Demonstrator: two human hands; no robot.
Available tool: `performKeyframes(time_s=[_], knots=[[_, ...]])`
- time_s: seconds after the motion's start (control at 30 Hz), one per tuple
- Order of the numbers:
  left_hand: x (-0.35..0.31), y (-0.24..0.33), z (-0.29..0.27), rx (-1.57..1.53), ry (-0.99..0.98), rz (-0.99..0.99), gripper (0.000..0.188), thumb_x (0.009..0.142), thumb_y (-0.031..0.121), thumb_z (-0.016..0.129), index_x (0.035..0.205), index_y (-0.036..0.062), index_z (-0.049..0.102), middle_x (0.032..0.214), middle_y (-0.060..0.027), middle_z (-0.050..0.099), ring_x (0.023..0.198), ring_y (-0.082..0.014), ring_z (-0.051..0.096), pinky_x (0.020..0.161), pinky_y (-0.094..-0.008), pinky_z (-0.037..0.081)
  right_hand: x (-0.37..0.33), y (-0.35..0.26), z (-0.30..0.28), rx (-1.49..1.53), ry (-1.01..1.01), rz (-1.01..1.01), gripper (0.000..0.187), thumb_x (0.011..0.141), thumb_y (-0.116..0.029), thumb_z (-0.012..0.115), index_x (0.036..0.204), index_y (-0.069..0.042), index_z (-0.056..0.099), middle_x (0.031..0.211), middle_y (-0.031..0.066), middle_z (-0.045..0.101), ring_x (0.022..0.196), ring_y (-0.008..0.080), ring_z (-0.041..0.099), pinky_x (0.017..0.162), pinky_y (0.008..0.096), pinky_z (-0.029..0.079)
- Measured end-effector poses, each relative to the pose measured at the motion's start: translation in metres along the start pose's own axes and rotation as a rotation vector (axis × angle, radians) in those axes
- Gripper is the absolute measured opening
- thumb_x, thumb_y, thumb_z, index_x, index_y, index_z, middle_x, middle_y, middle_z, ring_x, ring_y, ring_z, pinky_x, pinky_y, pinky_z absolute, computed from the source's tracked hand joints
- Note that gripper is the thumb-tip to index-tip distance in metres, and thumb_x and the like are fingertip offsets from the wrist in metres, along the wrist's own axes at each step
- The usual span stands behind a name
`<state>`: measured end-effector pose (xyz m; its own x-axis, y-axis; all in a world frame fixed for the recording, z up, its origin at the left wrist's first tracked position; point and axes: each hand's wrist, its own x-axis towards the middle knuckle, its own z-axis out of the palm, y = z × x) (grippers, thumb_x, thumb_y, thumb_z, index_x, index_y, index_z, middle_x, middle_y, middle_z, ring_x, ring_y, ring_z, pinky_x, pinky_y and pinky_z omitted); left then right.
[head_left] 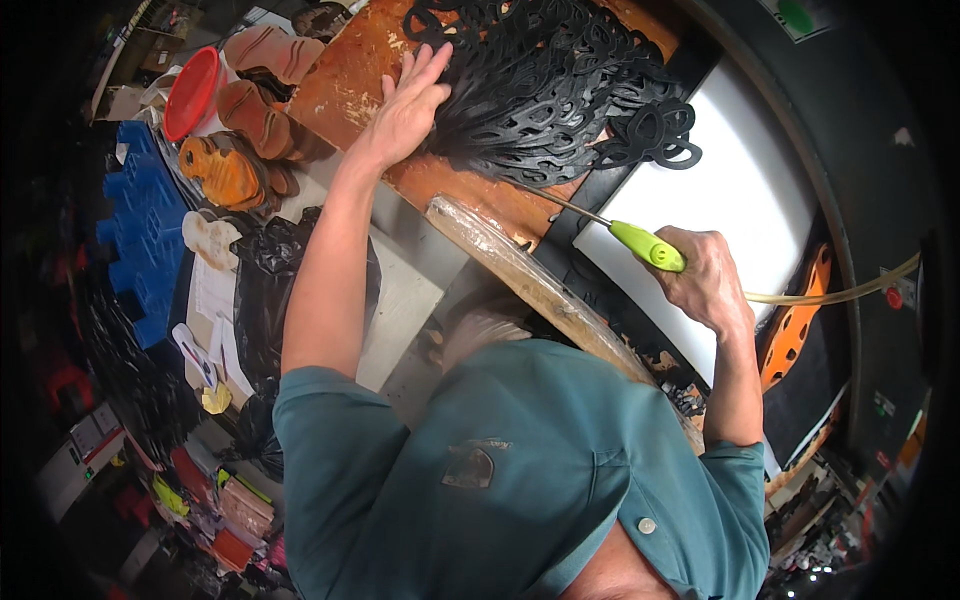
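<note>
A thick pile of black cut-out straps or webbing with looped openings (545, 100) lies on the worn brown board at the top. My left hand (410, 105) is at its left edge, fingers stretched out and thumb side against the black pieces. My right hand (705, 275) is closed round the lime-green handle of a long thin metal-shafted tool (645, 245), like a screwdriver. Its shaft points up and left toward the pile's lower edge, where the tip is hard to make out. A single looped black piece (655, 135) sticks out at the pile's right.
A white board (720, 170) lies right of the pile, with an orange perforated strip (798, 315) beyond it. A clear hose (840, 297) reaches toward my right wrist. A worn wooden bar (540, 280) crosses in front of me. Leftward stand a red-rimmed bucket (192, 95), blue plastic pieces (148, 240) and black bags (275, 300).
</note>
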<state>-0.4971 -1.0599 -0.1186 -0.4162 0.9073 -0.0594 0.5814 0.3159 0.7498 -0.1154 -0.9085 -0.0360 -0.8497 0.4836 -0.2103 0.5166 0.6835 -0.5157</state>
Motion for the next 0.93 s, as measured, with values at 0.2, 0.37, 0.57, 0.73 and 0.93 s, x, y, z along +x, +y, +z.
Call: performKeyframes(time_s=[0.2,0.37,0.57,0.73,0.93], knots=[[-0.001,0.005,0.029,0.248,0.218,0.125,0.069,0.111,0.059,0.039,0.166,0.0169,0.039,0.174,-0.025,0.026,0.161,-0.0528,0.013,0.128,-0.0676,0.005,-0.032,0.01,-0.025,-0.038,-0.016,0.178,0.011,0.087,-0.009,0.081,0.092,-0.001,0.076,0.071,0.0197,0.067,0.063,0.0321,0.067,0.065,0.0417,0.053],[0.002,0.006,0.025,0.298,0.138,0.17,0.056,0.114,0.048,0.039,0.166,0.0262,0.04,0.176,-0.0125,0.028,0.161,-0.0527,0.012,0.128,-0.0679,0.005,-0.057,0.019,-0.045,-0.111,0.01,0.301,0.014,0.09,-0.012,0.081,0.09,0.001,0.075,0.067,0.0169,0.064,0.056,0.0282,0.059,0.061,0.0405,0.049],[0.002,0.015,0.022,0.309,0.123,0.156,0.053,0.113,0.044,0.042,0.163,0.0273,0.044,0.174,-0.0114,0.033,0.158,-0.0578,0.017,0.126,-0.0734,0.01,-0.074,0.033,-0.068,-0.117,0.252,0.51,0.022,0.091,-0.02,0.082,0.092,0.001,0.076,0.059,0.0076,0.056,0.055,0.0148,0.05,0.056,0.0362,0.042],[0.001,0.018,0.024,0.318,0.139,0.155,0.052,0.113,0.043,0.043,0.162,0.026,0.046,0.172,-0.0117,0.036,0.155,-0.06,0.021,0.124,-0.0757,0.012,-0.085,0.043,-0.08,-0.161,0.274,0.631,0.024,0.09,-0.024,0.084,0.095,-0.002,0.079,0.061,0.006,0.057,0.056,0.0145,0.051,0.058,0.0363,0.043],[0.002,0.012,0.024,0.282,0.122,0.156,0.056,0.113,0.05,0.041,0.164,0.0263,0.043,0.175,-0.0098,0.032,0.16,-0.0533,0.014,0.125,-0.0748,0.003,-0.083,0.031,-0.06,-0.075,0.134,0.376,0.019,0.094,-0.022,0.082,0.094,-0.003,0.081,0.062,0.0088,0.067,0.053,0.0174,0.059,0.054,0.0383,0.047]])
